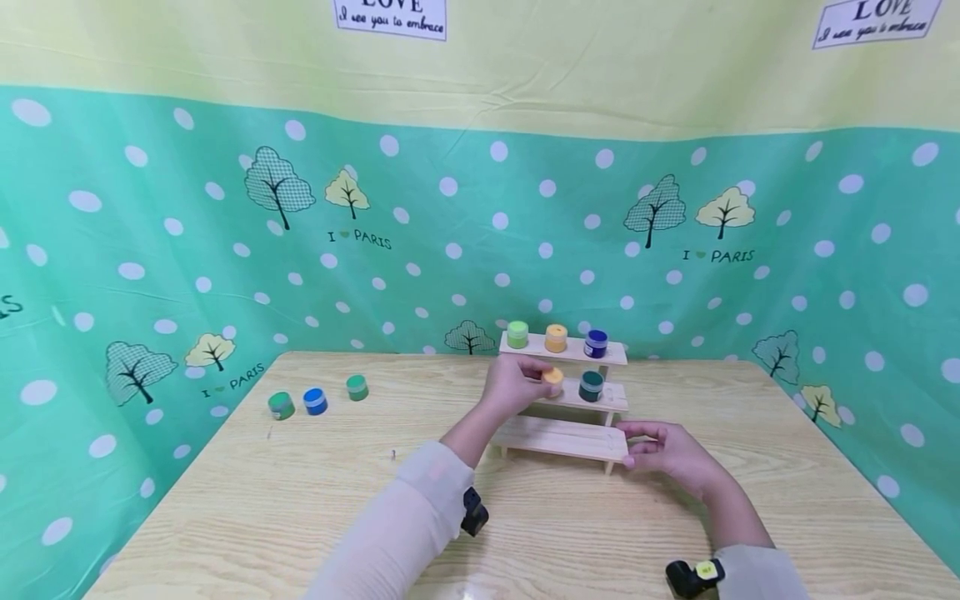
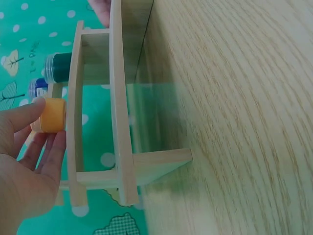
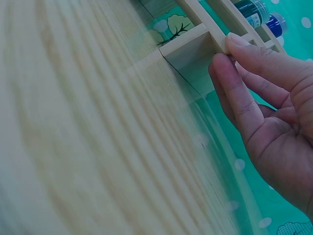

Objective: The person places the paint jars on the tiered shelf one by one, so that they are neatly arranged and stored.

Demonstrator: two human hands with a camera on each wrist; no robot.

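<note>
My left hand (image 1: 516, 385) grips a small orange paint jar (image 1: 553, 380) at the middle step of a three-step wooden display stand (image 1: 558, 437). In the left wrist view, thumb and fingers hold the orange jar upright against that step's board; whether its base rests there I cannot tell. Beside it on the same step stands a dark green jar (image 1: 591, 386). The top step bears a light green jar (image 1: 517, 334), another orange jar (image 1: 556, 337) and a dark blue jar (image 1: 596, 343). With thumb and fingers, my right hand (image 1: 670, 452) pinches the lowest step's right end.
Apart from the stand, at the table's left, are a green jar (image 1: 281, 406), a blue jar (image 1: 315, 401) and another green jar (image 1: 357, 387). A dotted green curtain (image 1: 420, 250) hangs behind the wooden table (image 1: 247, 517).
</note>
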